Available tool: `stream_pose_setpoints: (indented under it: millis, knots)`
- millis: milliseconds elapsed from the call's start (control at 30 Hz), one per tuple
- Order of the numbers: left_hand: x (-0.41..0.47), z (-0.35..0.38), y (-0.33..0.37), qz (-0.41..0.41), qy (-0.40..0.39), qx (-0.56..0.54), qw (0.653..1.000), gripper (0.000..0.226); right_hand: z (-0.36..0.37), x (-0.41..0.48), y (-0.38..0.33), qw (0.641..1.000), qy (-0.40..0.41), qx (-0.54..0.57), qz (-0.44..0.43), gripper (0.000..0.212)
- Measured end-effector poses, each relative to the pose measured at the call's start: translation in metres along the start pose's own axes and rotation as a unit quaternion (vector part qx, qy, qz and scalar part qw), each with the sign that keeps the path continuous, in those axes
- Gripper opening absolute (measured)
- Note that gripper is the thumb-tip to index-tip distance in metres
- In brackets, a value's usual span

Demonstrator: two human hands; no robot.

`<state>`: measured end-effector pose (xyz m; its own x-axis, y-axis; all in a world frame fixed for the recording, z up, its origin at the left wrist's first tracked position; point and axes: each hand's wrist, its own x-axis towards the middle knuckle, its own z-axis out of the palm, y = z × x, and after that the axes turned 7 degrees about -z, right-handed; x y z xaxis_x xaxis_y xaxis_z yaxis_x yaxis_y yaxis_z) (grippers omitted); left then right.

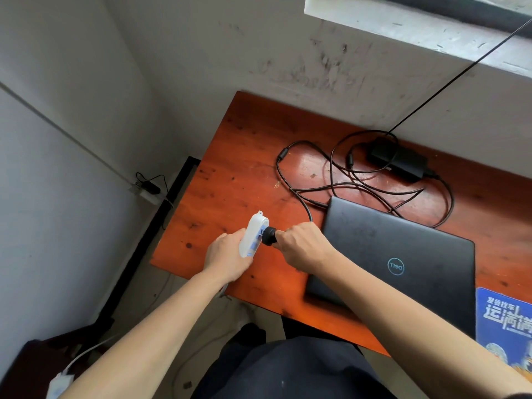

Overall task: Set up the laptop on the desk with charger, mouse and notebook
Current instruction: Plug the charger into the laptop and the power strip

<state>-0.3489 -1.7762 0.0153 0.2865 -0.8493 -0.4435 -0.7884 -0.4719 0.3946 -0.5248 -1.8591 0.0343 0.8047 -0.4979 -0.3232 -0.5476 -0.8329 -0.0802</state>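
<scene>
Scuffed grey wall [259,53], window ledge [431,30], orange wooden desk [236,168], perhaps tiled floor [141,295]

At lower right the blue printed pad [503,321] runs off the frame's edge; I cannot identify it. The right hand [302,246] covers the rear of the black plug [269,234]. I cannot make out its prongs at the white power strip [252,239], nor the fingers of the left hand [227,254] behind it.

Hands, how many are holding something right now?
2. The left hand holds the white power strip over the desk; the right hand grips the black plug against it, beside the closed laptop.
</scene>
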Motion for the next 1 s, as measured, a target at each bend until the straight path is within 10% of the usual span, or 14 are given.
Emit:
stream_pose_setpoints:
  millis: [400, 600, 833, 1000]
  knots:
    - [0.008, -0.023, 0.0, -0.063, -0.143, -0.274, 0.949, 0.061, 0.003, -0.007, 0.016, 0.995, 0.08, 0.049, -0.036, 0.016]
    - [0.007, -0.028, 0.013, 0.016, -0.068, -0.047, 0.996, 0.029, -0.01, 0.001, 0.017, 0.998, 0.034, 0.012, -0.051, 0.013]
    - [0.009, -0.036, 0.011, -0.017, -0.101, -0.167, 0.981, 0.044, -0.015, -0.001, 0.023, 0.996, 0.07, 0.038, -0.038, 0.017]
    - [0.006, -0.035, 0.024, 0.012, -0.043, -0.028, 0.999, 0.027, -0.019, 0.003, 0.022, 0.998, 0.053, 0.031, -0.027, 0.015]
